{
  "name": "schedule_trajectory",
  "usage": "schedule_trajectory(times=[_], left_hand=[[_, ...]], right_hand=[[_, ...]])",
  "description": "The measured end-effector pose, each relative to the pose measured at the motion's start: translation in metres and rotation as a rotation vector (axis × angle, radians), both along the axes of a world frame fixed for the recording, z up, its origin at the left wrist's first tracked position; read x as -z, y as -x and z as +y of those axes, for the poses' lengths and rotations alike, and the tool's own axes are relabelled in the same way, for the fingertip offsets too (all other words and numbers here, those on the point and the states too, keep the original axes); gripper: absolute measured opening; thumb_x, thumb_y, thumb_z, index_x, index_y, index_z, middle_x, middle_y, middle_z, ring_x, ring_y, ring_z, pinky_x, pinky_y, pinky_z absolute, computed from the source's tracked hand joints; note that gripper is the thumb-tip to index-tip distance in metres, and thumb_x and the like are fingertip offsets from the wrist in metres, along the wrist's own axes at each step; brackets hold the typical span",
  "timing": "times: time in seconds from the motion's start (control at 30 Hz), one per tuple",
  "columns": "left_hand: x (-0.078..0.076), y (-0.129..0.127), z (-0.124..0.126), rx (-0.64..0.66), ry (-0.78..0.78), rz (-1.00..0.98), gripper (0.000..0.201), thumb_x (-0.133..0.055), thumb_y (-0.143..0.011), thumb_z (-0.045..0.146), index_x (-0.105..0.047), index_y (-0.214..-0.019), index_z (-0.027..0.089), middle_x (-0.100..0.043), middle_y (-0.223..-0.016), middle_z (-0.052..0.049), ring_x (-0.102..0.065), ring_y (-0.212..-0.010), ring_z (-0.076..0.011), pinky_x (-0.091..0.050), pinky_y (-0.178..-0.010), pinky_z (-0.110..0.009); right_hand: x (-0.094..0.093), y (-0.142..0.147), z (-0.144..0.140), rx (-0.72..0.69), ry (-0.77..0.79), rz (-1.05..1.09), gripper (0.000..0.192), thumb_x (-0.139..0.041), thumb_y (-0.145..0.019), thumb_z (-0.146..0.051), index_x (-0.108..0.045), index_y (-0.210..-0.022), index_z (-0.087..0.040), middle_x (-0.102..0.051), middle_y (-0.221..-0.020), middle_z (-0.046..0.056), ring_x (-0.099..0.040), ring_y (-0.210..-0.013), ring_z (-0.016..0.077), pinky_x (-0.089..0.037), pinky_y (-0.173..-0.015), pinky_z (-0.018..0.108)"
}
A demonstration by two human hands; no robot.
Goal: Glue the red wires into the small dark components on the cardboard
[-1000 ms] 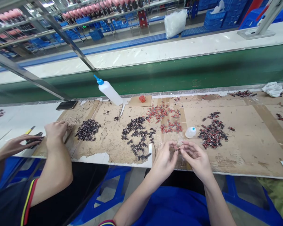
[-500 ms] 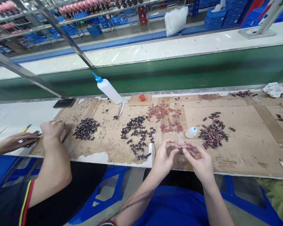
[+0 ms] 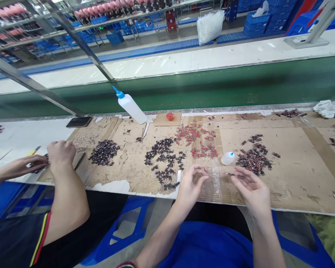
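My left hand [image 3: 192, 186] is above the cardboard, fingers curled toward the thumb, with a tiny red part [image 3: 204, 169] showing at its fingertips. To its right, my right hand [image 3: 251, 188] pinches a small dark part [image 3: 230, 174] between thumb and fingers; its exact kind is too small to make out. Just beyond the hands lie loose small red parts [image 3: 203, 150] with metal ends. Left of them is a spread of small black parts [image 3: 167, 163]. A pile of joined black-and-red pieces [image 3: 255, 158] sits beyond my right hand, beside a small white squeeze bottle [image 3: 228, 158].
A tall white bottle with a blue nozzle [image 3: 132, 108] leans at the back. Near it are a red cap [image 3: 170, 116] and a phone [image 3: 79, 122]. At left, a co-worker's arm [image 3: 67, 186] reaches over the table by another black pile [image 3: 104, 152]. A green barrier [image 3: 212, 85] runs behind.
My hands, together at the fingertips before, have moved apart, the right one shifting rightward. The small dark part is now at my right fingertips. The whole view has shifted slightly.
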State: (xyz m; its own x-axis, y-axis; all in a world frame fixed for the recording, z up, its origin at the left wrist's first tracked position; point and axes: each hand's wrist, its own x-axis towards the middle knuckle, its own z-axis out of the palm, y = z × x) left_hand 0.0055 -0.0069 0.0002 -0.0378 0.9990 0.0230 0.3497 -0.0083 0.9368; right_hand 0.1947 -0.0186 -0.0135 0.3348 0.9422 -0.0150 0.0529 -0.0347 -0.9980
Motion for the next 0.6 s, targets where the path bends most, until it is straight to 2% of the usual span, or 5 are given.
schedule_trajectory(times=[0.07,0.17,0.37,0.47,0.6], left_hand=[[0.002,0.016,0.005,-0.087,-0.03,0.193,0.011,-0.066,-0.079,0.013,-0.066,-0.086,0.021,-0.074,-0.087,-0.004,-0.064,-0.095,-0.0244,-0.04,-0.094,-0.044],[0.006,0.04,0.011,-0.211,-0.044,0.418,0.013,-0.063,-0.08,0.013,-0.069,-0.084,0.023,-0.073,-0.095,-0.006,-0.058,-0.102,-0.0275,-0.035,-0.095,-0.048],[0.013,0.05,0.019,-0.239,-0.049,0.577,0.01,-0.065,-0.081,0.019,-0.071,-0.076,0.024,-0.073,-0.089,-0.006,-0.052,-0.102,-0.0299,-0.028,-0.094,-0.05],[0.015,0.048,0.026,-0.168,-0.052,0.583,0.013,-0.064,-0.082,0.018,-0.07,-0.073,0.024,-0.072,-0.082,-0.007,-0.051,-0.098,-0.0301,-0.028,-0.092,-0.05],[0.01,0.047,0.033,-0.151,-0.05,0.578,0.021,-0.058,-0.082,0.01,-0.072,-0.077,0.025,-0.07,-0.078,-0.007,-0.053,-0.093,-0.0291,-0.031,-0.09,-0.047]], right_hand=[[-0.001,-0.017,0.003,0.229,-0.05,-0.184,0.041,-0.077,-0.069,-0.046,-0.07,-0.1,-0.02,-0.071,-0.092,0.008,-0.068,-0.084,0.023,-0.056,-0.087,0.047],[-0.002,-0.032,0.01,0.334,-0.184,-0.533,0.051,-0.075,-0.07,-0.05,-0.066,-0.112,-0.022,-0.062,-0.118,0.013,-0.059,-0.109,0.0304,-0.047,-0.098,0.052],[0.015,-0.015,0.034,0.127,-0.269,-0.892,0.058,-0.065,-0.074,-0.064,-0.064,-0.114,-0.021,-0.06,-0.116,0.015,-0.039,-0.124,0.037,-0.036,-0.102,0.058],[0.021,-0.005,0.045,0.073,-0.251,-0.891,0.044,-0.062,-0.08,-0.059,-0.065,-0.104,-0.022,-0.06,-0.116,0.015,-0.034,-0.126,0.0365,-0.035,-0.102,0.059],[0.016,0.0,0.048,0.022,-0.236,-0.712,0.037,-0.063,-0.078,-0.055,-0.06,-0.091,-0.021,-0.063,-0.116,0.016,-0.04,-0.127,0.035,-0.035,-0.103,0.057]])
